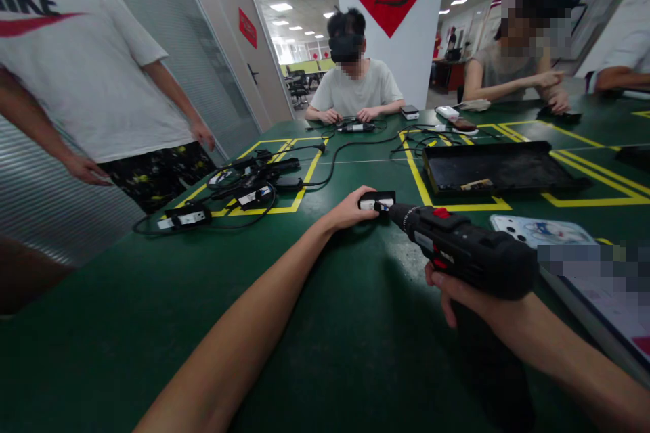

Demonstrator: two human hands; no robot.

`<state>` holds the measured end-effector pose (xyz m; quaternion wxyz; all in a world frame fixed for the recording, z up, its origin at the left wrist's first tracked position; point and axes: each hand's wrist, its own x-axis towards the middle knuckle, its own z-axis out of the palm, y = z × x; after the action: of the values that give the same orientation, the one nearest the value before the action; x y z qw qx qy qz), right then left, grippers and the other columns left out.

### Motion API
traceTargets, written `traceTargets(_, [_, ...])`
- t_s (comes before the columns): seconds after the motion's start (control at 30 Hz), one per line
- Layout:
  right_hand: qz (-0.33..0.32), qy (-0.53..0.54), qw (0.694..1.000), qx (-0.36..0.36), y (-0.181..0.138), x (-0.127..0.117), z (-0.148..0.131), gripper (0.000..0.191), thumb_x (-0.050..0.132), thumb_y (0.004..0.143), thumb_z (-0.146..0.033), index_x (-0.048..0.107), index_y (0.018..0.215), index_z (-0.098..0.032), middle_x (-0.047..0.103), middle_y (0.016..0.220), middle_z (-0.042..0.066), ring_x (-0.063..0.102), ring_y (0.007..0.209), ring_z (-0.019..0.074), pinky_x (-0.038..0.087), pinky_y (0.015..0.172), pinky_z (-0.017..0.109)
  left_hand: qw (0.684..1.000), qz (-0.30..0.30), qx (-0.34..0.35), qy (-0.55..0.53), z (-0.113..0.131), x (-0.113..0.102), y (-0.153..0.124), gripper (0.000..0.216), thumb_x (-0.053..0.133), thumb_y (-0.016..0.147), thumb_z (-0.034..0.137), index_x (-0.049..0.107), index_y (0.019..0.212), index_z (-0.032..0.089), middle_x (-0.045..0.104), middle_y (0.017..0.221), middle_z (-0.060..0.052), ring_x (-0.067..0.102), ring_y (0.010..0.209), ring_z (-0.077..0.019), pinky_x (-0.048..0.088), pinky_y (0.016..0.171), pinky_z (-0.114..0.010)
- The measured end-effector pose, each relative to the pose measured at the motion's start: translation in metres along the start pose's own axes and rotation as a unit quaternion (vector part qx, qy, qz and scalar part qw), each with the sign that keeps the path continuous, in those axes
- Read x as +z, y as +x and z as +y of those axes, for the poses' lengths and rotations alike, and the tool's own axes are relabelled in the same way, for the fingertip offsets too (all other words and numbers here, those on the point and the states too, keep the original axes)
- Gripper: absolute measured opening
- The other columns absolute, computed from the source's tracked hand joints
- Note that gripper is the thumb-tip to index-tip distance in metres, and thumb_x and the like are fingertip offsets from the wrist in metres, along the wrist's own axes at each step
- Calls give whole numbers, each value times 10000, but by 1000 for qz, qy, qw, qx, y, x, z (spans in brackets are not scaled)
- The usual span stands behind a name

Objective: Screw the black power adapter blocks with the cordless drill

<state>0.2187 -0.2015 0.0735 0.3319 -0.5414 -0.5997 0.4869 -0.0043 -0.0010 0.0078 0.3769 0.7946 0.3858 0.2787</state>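
My right hand (472, 294) is wrapped round the grip of a black cordless drill (467, 250) with red buttons. The drill points left and away, its bit at the near face of a small black box (388, 197) with a white label. Whether the bit touches a screw there is too small to tell. My left hand (354, 208) grips the box by its left end on the green table (325, 325); part of the box is hidden behind the fingers.
Black power adapters (258, 183) with cables lie at the left inside yellow tape. A black tray (487, 166) stands at the right, with a phone (543, 230) nearer me. One person (355, 84) sits opposite, another (512, 61) sits at the right, and one (86, 67) stands at the left.
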Motion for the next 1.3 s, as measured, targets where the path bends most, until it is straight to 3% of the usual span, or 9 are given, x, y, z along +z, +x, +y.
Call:
traceTargets(0.13, [-4, 0, 1000, -10, 3, 0, 8, 172, 538, 810, -371, 558, 865, -209, 642, 567, -19, 580, 404, 147, 461, 521, 327, 1000, 0, -3, 1, 0, 0, 0, 563, 652, 659, 320, 465, 1165, 159, 575, 1023, -44, 546, 882, -166, 442, 789, -286])
traceTargets(0.23, [-4, -8, 1000, -5, 2, -1, 9, 174, 528, 830, -374, 569, 872, -211, 600, 476, -40, 600, 465, 164, 459, 581, 335, 1000, 8, -11, 5, 0, 0, 1, 556, 661, 647, 322, 478, 1147, 159, 579, 973, -34, 545, 849, -159, 442, 769, -281])
traceTargets(0.33, [-3, -27, 1000, 6, -3, -2, 2, 206, 513, 839, -404, 582, 894, -218, 614, 505, -29, 611, 559, 184, 443, 632, 348, 1000, 7, -12, 2, -1, 0, 1, 555, 660, 650, 335, 478, 1146, 163, 581, 953, -27, 544, 836, -155, 440, 764, -278])
traceTargets(0.53, [-19, -54, 998, 33, -10, -3, -12, 232, 492, 853, -419, 579, 748, -232, 600, 569, -17, 551, 581, 167, 426, 614, 323, 1000, 14, -6, 10, -2, 0, 2, 541, 663, 640, 357, 495, 1118, 165, 573, 920, -17, 533, 813, -150, 437, 756, -278])
traceTargets(0.87, [-26, -16, 999, 18, -8, -5, -12, 161, 497, 876, -357, 570, 910, -217, 587, 559, -35, 574, 595, 171, 433, 694, 350, 1000, 22, -18, 12, 0, 2, 2, 522, 616, 695, 409, 490, 1141, 169, 577, 997, -39, 547, 868, -162, 441, 792, -284])
traceTargets(1.17, [-25, -53, 998, 39, -8, -4, -7, 313, 477, 874, -429, 572, 660, -221, 604, 587, -5, 551, 606, 167, 415, 644, 343, 1000, 13, -7, 4, 0, 1, 2, 511, 615, 698, 397, 497, 1135, 160, 584, 985, -48, 542, 852, -162, 441, 797, -300])
traceTargets(1.3, [-29, -16, 999, 27, -7, -5, -8, 206, 495, 872, -398, 576, 790, -226, 590, 571, -23, 555, 594, 160, 427, 631, 325, 1000, 13, -20, 11, 1, 1, 1, 519, 612, 696, 402, 490, 1143, 169, 583, 984, -44, 543, 853, -167, 447, 785, -300])
